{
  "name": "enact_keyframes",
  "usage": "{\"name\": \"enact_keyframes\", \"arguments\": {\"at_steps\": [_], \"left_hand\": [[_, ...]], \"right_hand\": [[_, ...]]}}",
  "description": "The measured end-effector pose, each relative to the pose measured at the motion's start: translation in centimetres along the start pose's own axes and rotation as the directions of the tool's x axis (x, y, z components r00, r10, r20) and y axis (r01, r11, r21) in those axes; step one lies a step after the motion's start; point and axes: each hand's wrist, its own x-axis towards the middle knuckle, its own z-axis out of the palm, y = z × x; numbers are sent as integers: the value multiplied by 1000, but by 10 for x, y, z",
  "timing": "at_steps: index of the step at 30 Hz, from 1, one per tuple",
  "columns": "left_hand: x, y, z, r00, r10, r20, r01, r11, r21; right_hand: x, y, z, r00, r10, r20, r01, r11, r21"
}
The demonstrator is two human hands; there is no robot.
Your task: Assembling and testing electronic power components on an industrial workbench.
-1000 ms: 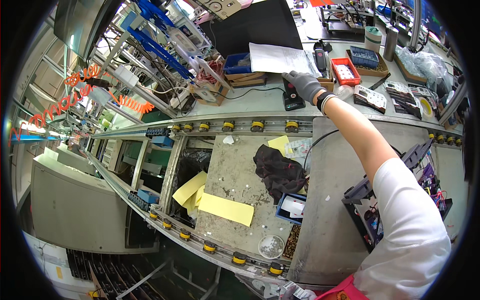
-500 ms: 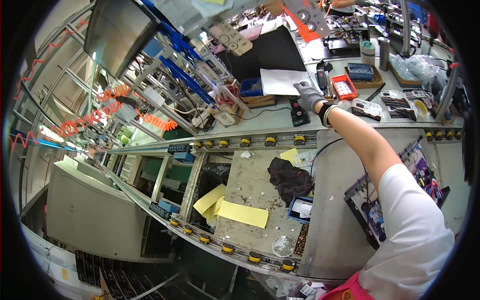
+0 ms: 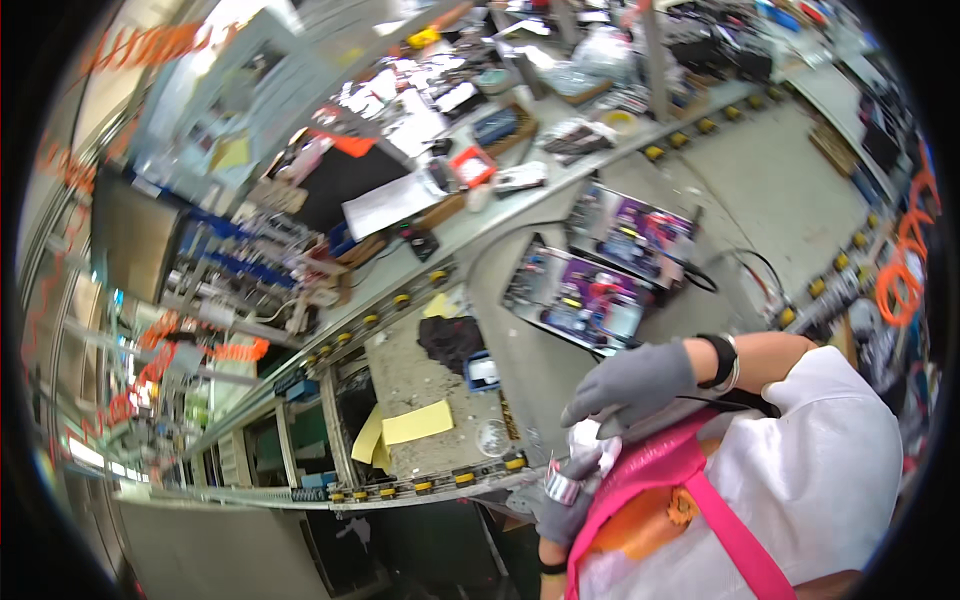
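Both of my hands wear grey gloves with dark bands at the wrists. Low in front of the pink apron, my left hand (image 3: 568, 508) is closed around a small white and silver object (image 3: 563, 484) whose kind is blurred. Just above it hovers my right hand (image 3: 635, 385), its fingers stretched out and somewhat apart, the thumb close to the object's white part (image 3: 592, 447). Beyond my right hand, two open black-framed electronic units (image 3: 578, 296) with purple circuit boards lie side by side on the grey work plate.
A black cloth (image 3: 450, 342), a small blue bin (image 3: 482, 371), yellow sheets (image 3: 418, 423) and a round clear dish (image 3: 493, 437) lie left of the plate. On the far shelf are white paper (image 3: 392, 208) and a red tray (image 3: 472, 167). Orange coiled hose (image 3: 905, 265) hangs at right.
My right hand has come back from the paper on the far shelf to my front. My left hand has come into view with the white and silver object. The view has swung right.
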Motion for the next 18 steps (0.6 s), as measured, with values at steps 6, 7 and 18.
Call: {"name": "enact_keyframes", "arguments": {"at_steps": [6,7,18], "left_hand": [[47,73,52,881,145,451,-189,980,54],[49,84,66,857,51,514,-58,998,-2],[83,128,164,898,73,434,-60,997,-43]], "right_hand": [[-112,-27,81,919,323,-228,-323,946,38],[-127,-30,83,915,327,-237,-325,945,47],[-191,-35,42,833,287,-473,-340,940,-31]]}}
